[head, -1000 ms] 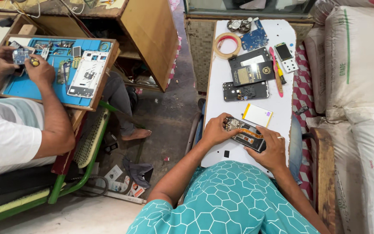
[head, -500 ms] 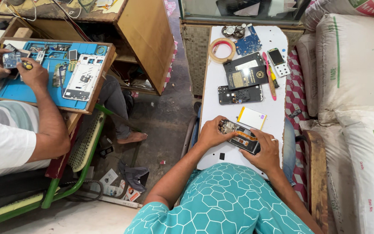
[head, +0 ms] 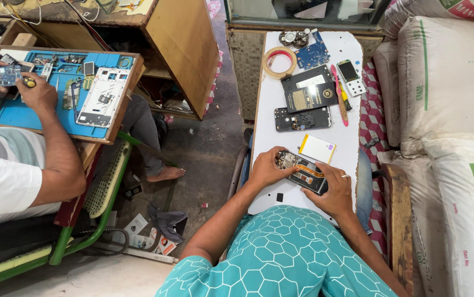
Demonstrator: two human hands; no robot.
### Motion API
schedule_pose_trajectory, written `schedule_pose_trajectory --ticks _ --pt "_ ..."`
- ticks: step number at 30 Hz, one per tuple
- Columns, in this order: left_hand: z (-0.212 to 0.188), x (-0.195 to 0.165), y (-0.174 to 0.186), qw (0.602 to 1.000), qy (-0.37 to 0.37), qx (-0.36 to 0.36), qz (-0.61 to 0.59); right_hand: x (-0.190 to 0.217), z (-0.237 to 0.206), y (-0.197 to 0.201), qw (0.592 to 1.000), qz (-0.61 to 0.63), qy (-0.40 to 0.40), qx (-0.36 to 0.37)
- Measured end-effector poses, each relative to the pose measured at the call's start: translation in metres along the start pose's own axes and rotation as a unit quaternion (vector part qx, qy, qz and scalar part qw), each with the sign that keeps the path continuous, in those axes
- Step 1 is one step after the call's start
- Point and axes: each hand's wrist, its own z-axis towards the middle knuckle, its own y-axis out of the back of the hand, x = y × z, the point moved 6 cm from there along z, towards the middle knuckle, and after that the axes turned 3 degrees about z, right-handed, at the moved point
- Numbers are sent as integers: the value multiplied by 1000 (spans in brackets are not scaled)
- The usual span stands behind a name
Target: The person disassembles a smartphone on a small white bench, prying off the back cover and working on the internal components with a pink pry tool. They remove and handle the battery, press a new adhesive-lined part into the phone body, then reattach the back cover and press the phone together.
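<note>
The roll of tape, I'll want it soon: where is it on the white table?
In the head view the roll of tape lies at the far left of the white table, beside the blue circuit board, well beyond both hands.

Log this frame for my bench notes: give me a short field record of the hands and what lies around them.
left hand: grips the near end of the opened phone
right hand: holds the phone's other end
surface: white board
beyond phone: yellow-white battery, black phone frame, tape roll, blue circuit board
nearby: another person's hands over a blue mat
</note>
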Motion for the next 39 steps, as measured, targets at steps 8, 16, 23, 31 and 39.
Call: schedule_pose_trajectory --ticks 8,16,23,31,39 --pt "1 11 -6 999 -3 -11 -44 -2 -4 0 1000 -12 10 0" --pt "8 30 -11 986 45 -8 -160 5 -2 2 999 10 15 -27" --pt "10 37 -16 981 66 13 -180 14 2 7 1000 -4 20 -24" --pt "7 37 -15 981 67 22 -179 14 0 7 1000 1 18 -18" --pt "9 35 -14 980 66 18 -185 13 -3 6 999 5 29 -25"
